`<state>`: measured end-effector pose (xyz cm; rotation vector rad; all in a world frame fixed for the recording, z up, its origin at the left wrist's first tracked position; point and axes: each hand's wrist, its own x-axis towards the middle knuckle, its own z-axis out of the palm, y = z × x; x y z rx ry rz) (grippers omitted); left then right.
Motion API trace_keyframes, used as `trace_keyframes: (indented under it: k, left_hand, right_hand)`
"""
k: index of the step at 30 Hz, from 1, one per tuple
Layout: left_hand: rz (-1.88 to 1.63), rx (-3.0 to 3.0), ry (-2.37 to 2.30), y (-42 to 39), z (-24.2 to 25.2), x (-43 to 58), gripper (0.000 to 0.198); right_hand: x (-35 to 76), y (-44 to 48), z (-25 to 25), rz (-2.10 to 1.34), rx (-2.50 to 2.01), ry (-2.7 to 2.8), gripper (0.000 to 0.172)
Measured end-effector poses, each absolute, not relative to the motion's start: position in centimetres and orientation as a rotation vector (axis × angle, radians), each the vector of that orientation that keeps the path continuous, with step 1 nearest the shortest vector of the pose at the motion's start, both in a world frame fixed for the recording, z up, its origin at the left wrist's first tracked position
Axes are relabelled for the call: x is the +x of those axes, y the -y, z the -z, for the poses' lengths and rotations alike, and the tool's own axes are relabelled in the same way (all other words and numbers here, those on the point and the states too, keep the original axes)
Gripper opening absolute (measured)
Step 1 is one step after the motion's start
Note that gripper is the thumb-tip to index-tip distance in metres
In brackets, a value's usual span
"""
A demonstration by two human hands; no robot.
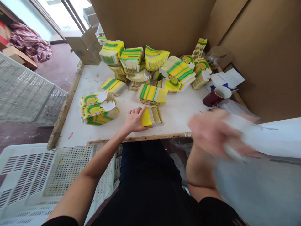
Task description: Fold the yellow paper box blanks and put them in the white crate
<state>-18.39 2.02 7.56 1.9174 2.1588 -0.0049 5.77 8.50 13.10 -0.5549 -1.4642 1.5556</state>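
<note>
A: What is the left hand (135, 121) doing?

B: It grips the left end of a small stack of yellow flat-folded cartons (151, 116), index finger along the far edge, thumb at the near one. The stack lies near the front edge of the white worktable (180, 114).

A: And the right hand (210, 130)?

B: It's raised to the right, over the table's front edge, and badly blurred. Its fingers look bent, with something whitish beside them; I can't tell whether it grasps anything.

A: What lies around the stack?

B: Just behind it, a green-striped carton bundle (152, 94). To the left, two patterned bundles (98, 108) side by side. More carton piles (133, 59) fill the back, before a brown panel (150, 22).

A: Anything else on the right?

B: A maroon mug (211, 99), near a white sheet of paper (229, 78).
</note>
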Motion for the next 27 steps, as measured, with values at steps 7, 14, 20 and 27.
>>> trace_keyframes:
  k: [7, 14, 20, 27]
  left_hand:
    - [0.004, 1.926, -2.187, -2.0, -7.6, -18.2, 0.104]
    - [-0.001, 1.921, -2.164, -2.0, -7.5, -18.3, 0.108]
    - [-0.299, 1.830, -2.046, 0.0, -5.7, -21.3, 0.118]
    - [-1.026, 1.431, -1.964, 3.4, -1.3, -21.9, 0.115]
  right_hand:
    - [-3.7, -11.6, -3.9, -1.068, -0.654, 2.403, 0.091]
    - [-3.0, -12.1, -0.4, -0.837, -0.593, 2.750, 0.105]
    - [-3.1, -12.4, 0.0, -0.800, -0.567, 2.703, 0.108]
    - [-3.0, -12.0, 0.1, -0.833, -0.596, 2.683, 0.114]
